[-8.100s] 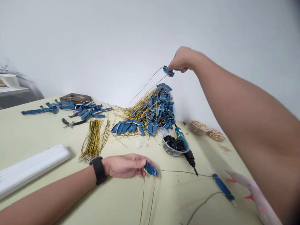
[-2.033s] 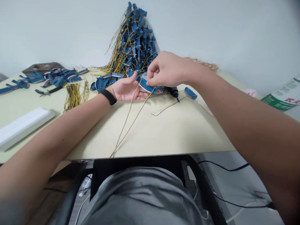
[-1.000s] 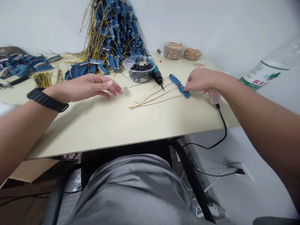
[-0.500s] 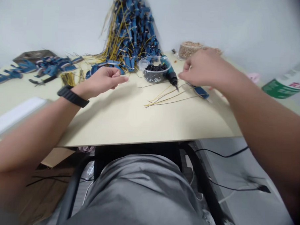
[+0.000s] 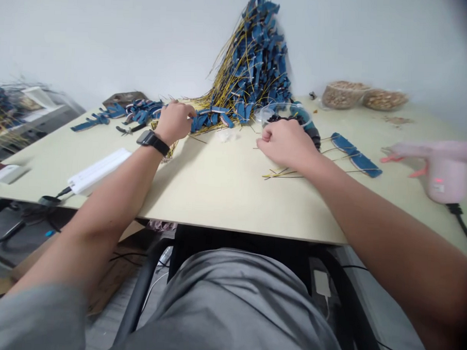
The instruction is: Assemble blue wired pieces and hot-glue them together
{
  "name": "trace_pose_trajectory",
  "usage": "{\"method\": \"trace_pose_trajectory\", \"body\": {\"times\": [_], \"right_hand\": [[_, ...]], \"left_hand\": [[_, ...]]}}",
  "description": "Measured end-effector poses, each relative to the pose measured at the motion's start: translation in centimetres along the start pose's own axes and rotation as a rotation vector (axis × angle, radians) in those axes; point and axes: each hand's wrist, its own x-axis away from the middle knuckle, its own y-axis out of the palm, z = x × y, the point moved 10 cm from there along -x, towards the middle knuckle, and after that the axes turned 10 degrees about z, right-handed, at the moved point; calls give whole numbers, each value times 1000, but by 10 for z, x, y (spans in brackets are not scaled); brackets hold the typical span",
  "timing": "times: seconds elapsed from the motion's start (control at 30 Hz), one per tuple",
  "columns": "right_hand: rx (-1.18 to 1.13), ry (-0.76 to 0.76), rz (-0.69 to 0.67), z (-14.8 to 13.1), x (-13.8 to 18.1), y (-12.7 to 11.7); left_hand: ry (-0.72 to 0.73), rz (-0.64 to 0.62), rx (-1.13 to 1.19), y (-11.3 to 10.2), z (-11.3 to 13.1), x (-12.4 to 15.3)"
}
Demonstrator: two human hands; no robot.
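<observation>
My left hand (image 5: 174,122), wearing a black watch (image 5: 153,141), bends its fingers down beside blue cut pieces (image 5: 213,117) with yellow wire stems; its fingertips are partly hidden. My right hand (image 5: 284,141) is closed in front of a clear bowl (image 5: 264,114) of black bits, which it partly covers. What either hand holds, if anything, I cannot make out. Right of that hand lies a blue strip pair (image 5: 356,154), with thin yellow and dark wires reaching left under my right wrist. Behind the bowl is a teal and black power tool (image 5: 302,115).
A tall heap of blue pieces and yellow wires (image 5: 257,57) leans on the wall. Two containers of tan bits (image 5: 343,94) stand at the back right. A pink glue gun (image 5: 446,169) with a cord is at the right. A white box (image 5: 99,171) lies left, near black-handled pliers (image 5: 132,129).
The view has turned left. My right hand has moved from above the blue strips to the bowl. My left hand has shifted to the blue pieces. The pink glue gun now shows plainly.
</observation>
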Motion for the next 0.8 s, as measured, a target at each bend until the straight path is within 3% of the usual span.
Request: {"method": "trace_pose_trajectory", "body": {"times": [0.17, 0.4, 0.5, 0.67, 0.8], "right_hand": [[-40, -14, -13, -5, -2, 2], [-82, -6, -43, -13, 4, 1], [-85, 2, -37, -12, 4, 0], [-87, 6, -30, -11, 4, -2], [-86, -7, -35, -13, 5, 1]], "left_hand": [[-17, 18, -60, 14, 10, -19], [-71, -136, -277, 35, 19, -34], [-100, -145, -266, 25, 21, -33], [-137, -68, -124, -20, 28, -22], [-127, -279, 315, -25, 58, 17]]}}
